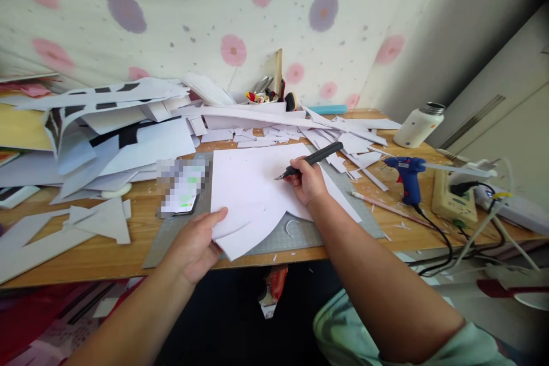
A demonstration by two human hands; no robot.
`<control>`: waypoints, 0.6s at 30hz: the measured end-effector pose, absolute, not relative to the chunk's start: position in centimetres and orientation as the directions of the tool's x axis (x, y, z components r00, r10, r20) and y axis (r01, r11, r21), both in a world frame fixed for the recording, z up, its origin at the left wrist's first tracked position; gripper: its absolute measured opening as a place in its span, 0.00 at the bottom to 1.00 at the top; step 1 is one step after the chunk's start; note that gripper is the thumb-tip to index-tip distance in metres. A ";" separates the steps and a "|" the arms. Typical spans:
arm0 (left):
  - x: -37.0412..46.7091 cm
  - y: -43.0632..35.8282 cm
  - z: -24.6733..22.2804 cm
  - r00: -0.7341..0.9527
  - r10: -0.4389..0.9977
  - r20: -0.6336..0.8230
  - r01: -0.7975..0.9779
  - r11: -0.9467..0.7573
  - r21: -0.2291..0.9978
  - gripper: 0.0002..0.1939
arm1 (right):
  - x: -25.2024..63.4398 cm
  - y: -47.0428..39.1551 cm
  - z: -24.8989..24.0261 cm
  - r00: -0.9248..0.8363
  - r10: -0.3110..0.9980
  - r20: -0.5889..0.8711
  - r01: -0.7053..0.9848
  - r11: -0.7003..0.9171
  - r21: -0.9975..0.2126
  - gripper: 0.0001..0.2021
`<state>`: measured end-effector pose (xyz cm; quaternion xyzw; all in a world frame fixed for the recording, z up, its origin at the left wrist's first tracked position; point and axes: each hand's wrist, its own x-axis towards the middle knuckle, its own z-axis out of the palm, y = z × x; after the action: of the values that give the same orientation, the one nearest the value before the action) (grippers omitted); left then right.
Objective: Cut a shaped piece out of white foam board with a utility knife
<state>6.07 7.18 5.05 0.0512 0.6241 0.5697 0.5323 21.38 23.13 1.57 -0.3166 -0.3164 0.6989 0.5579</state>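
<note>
Wooden tabletop (107, 257), head view: white board sheet (253, 189) on gray cutting mat (278, 243). Left hand (199, 243) pinches sheet's near-left edge; right hand (309, 183) closed around black craft knife (319, 154). Sheet likely light, fairly stiff, easily creased; best held flat by edges.

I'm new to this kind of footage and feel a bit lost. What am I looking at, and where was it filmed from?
There is no machine here: these are a person's bare hands, seen by a camera worn on the head, looking forward and down. The left hand holds a white sheet by its left edge, over a grey mat. The right hand grips a black knife, its tip near the sheet. Around them on the wooden table are white scraps, a phone, a blue glue gun and a pale bottle.
</note>
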 end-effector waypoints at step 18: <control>-0.6 0.4 4.7 -0.473 0.798 -0.373 -0.223 0.302 0.927 0.11 | 21.7 22.8 1.2 -0.240 0.970 -0.038 -0.515 -0.161 -0.842 0.09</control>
<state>-0.57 0.42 4.66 0.2181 0.6595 0.5492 0.4647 21.65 22.79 1.17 -0.3091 -0.3679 0.6964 0.5331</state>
